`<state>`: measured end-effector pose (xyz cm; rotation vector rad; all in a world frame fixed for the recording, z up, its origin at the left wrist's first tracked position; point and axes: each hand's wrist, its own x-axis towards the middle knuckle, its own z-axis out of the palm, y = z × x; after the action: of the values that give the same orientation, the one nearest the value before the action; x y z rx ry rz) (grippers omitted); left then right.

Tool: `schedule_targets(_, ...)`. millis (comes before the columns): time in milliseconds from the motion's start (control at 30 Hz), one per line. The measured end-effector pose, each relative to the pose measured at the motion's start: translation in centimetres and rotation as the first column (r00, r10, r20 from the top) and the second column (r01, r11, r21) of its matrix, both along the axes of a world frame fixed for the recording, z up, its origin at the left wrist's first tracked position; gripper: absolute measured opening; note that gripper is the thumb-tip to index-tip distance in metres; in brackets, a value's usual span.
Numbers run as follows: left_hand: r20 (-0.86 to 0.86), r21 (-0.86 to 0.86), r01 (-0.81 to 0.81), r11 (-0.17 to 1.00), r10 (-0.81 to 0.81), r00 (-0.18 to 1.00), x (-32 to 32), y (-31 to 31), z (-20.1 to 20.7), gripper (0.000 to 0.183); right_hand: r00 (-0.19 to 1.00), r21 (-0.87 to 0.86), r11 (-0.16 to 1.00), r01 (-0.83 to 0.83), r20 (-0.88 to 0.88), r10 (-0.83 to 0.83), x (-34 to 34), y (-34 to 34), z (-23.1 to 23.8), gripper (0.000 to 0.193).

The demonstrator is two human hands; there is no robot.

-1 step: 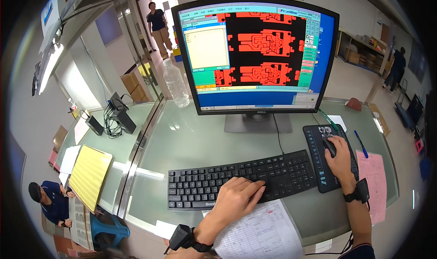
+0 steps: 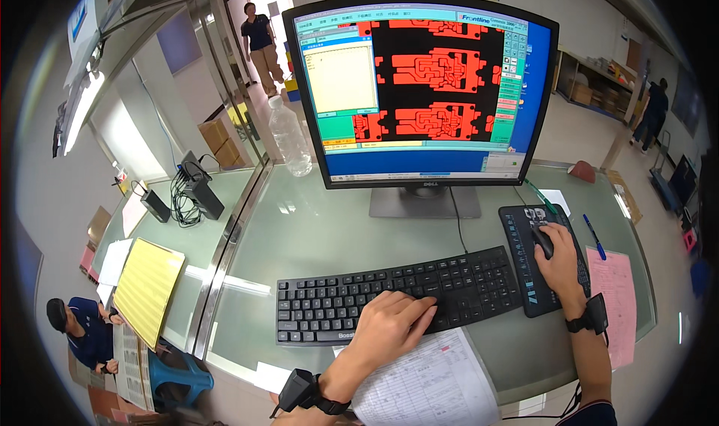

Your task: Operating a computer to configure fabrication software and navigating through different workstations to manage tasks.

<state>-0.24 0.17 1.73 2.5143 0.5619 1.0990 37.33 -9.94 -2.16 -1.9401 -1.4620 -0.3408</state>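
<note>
My left hand (image 2: 395,323) rests on the lower middle of a black keyboard (image 2: 329,304), its fingers loosely spread over the keys and holding nothing. Wrapped round a black computer mouse (image 2: 542,242) is my right hand (image 2: 560,265). The mouse sits on a dark printed mouse pad (image 2: 526,272) to the right of the keyboard. In front of me stands a black-framed monitor (image 2: 419,168), showing red circuit patterns on black and a pale yellow window. A printed form sheet (image 2: 427,381) lies partly under my left forearm.
A clear plastic bottle (image 2: 288,137) stands left of the monitor. Right of the mouse pad lie a blue pen (image 2: 594,236) and a pink sheet (image 2: 613,306). The side table holds black power adapters (image 2: 203,196) and a yellow sheet (image 2: 152,282). Other people are around the room.
</note>
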Motion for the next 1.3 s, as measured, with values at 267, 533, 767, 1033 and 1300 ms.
schedule_targets(267, 0.025, 0.01, 0.005, 1.0, -0.005, 1.0, 0.04, 0.11, -0.04, 0.011, 1.0, 0.009, 1.0, 0.004, 0.014, -0.004, 0.23, -0.05, -0.14, 0.037)
schedule_targets(533, 0.032, -0.01, -0.002, 1.0, 0.002, 0.999, 0.07, 0.23, -0.23, 0.012, 1.0, 0.018, 1.0, 0.009, 0.016, -0.01, 0.07, 0.0, 0.02, 0.037)
schedule_targets(767, 0.033, -0.003, 0.0, 1.0, 0.0, 0.999, 0.1, 0.17, -0.11, 0.011, 1.0, 0.02, 1.0, 0.016, 0.013, -0.017, 0.06, -0.02, 0.05, 0.038)
schedule_targets(1033, 0.042, -0.007, -0.002, 1.0, 0.002, 0.999, 0.07, 0.18, -0.1, 0.011, 1.0, 0.018, 1.0, 0.019, 0.022, -0.019, 0.02, 0.01, 0.11, 0.037)
schedule_targets(1300, 0.044, -0.005, 0.003, 1.0, -0.003, 0.999, 0.08, 0.22, -0.18, 0.011, 0.999, 0.02, 0.999, 0.024, 0.043, -0.025, 0.35, 0.04, -0.17, 0.037)
